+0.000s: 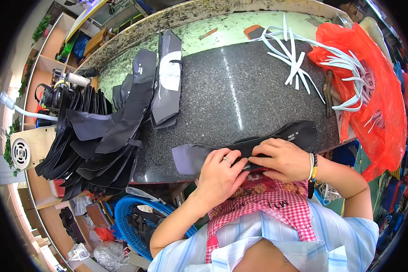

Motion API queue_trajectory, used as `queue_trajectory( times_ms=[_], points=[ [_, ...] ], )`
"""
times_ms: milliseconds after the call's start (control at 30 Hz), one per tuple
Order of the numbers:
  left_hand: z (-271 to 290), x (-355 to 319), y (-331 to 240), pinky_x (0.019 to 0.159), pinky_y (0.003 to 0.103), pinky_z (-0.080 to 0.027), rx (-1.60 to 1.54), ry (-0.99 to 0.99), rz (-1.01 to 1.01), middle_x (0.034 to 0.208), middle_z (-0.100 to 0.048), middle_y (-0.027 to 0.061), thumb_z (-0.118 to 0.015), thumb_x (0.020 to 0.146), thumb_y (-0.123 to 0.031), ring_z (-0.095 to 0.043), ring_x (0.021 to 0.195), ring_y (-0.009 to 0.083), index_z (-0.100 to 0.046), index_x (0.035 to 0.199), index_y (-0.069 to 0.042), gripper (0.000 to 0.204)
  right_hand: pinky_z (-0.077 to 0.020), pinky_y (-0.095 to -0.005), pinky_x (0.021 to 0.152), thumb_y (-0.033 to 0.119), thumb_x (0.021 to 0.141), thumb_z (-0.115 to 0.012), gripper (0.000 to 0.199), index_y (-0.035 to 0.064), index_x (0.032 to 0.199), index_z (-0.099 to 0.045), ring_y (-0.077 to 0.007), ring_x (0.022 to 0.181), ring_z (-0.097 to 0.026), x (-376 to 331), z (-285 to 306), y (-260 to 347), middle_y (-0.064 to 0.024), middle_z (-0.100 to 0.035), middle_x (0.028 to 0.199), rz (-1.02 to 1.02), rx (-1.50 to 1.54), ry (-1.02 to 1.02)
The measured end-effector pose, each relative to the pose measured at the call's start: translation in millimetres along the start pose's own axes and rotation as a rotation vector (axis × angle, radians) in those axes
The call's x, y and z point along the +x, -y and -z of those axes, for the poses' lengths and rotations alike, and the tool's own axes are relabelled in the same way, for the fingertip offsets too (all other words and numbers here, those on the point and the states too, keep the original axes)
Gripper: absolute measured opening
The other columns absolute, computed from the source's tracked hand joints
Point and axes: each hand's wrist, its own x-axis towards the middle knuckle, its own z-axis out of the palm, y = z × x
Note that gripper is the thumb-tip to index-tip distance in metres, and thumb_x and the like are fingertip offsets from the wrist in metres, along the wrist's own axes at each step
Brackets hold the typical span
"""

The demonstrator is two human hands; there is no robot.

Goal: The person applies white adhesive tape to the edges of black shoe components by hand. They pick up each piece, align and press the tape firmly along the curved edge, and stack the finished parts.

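Note:
A long black cut piece of shoe-upper-like material (301, 132), with a grey-purple end, lies along the near edge of the dark stone slab (204, 95). My left hand (218, 177), with a ring on one finger, pinches its near edge around the middle. Close beside it, my right hand (285, 159) grips the same edge, fingertips bent over the material. The two hands almost touch. What lies under the fingertips is hidden. To the left, a thick pile of similar black pieces (99, 149) overhangs the slab, and more pieces (167, 86) are stacked behind it.
Pale blue strips (292, 63) lie at the far right, running into a red plastic bag (381, 104). An orange-handled scraper-like tool (254, 31) rests near the back ledge. A blue plastic basket (122, 213) stands below at left, near a machine (31, 147).

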Motion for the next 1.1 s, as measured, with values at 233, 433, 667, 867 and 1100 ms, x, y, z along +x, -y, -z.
queue_trajectory(
  times_ms=[233, 433, 667, 867, 1100],
  points=[
    [-16.6, 8.3, -28.9, 0.086, 0.038, -0.048, 0.534, 0.089, -0.114, 0.101, -0.061, 0.0135, -0.059, 0.077, -0.014, -0.059, 0.094, 0.0249, -0.065, 0.102, 0.0, 0.029, -0.032, -0.0447, 0.115, 0.024, 0.07, -0.08, 0.082, 0.0138, 0.144, -0.046, -0.0242, 0.141, -0.039, -66.2, 18.3, -32.3, -0.0027, -0.039, 0.155, -0.093, -0.241, 0.048],
    [-27.3, 9.9, -27.1, 0.072, 0.035, -0.048, 0.504, -0.064, -0.293, 0.083, -0.058, 0.0105, -0.058, 0.073, -0.014, -0.057, 0.076, 0.0229, -0.063, 0.086, 0.0, 0.02, -0.0259, -0.0518, 0.117, 0.027, 0.066, -0.08, 0.089, 0.0012, 0.143, -0.043, -0.0284, 0.142, -0.038, -58.7, 4.1, 5.8, -0.0147, -0.041, 0.152, -0.18, -0.448, 0.021],
    [-16.9, 12.4, -25.8, 0.065, 0.033, -0.045, 0.489, -0.016, -0.288, 0.077, -0.053, 0.0058, -0.06, 0.073, -0.016, -0.055, 0.071, 0.0201, -0.06, 0.085, -0.005, 0.016, -0.0496, -0.0425, 0.097, 0.013, 0.072, -0.073, 0.054, 0.0004, 0.123, -0.06, -0.035, 0.119, -0.06, -48.4, -21.4, 0.0, -0.021, -0.061, 0.127, 0.172, -0.053, -0.181],
    [111.1, 40.3, 50.5, 0.06, 0.042, -0.05, 0.938, -0.423, 0.253, 0.07, -0.058, 0.0111, -0.059, 0.076, -0.01, -0.061, 0.065, 0.0307, -0.063, 0.083, -0.004, 0.01, -0.0514, -0.0402, 0.085, -0.007, 0.077, -0.062, 0.031, 0.0, 0.107, -0.064, -0.0341, 0.097, -0.063, -44.3, 45.1, -8.9, -0.0161, -0.065, 0.105, -0.151, -0.091, -0.795],
    [105.1, 90.7, 89.2, 0.071, 0.042, -0.056, 0.808, -0.158, 0.774, 0.093, -0.072, 0.0162, -0.074, 0.08, -0.049, -0.071, 0.08, 0.0316, -0.063, 0.101, 0.003, 0.057, -0.0499, -0.04, 0.087, 0.001, 0.078, -0.067, 0.032, 0.0016, 0.109, -0.063, -0.0343, 0.1, -0.061, -42.0, 58.4, -51.3, -0.0153, -0.064, 0.105, -0.274, -0.153, -0.678]
  ],
)
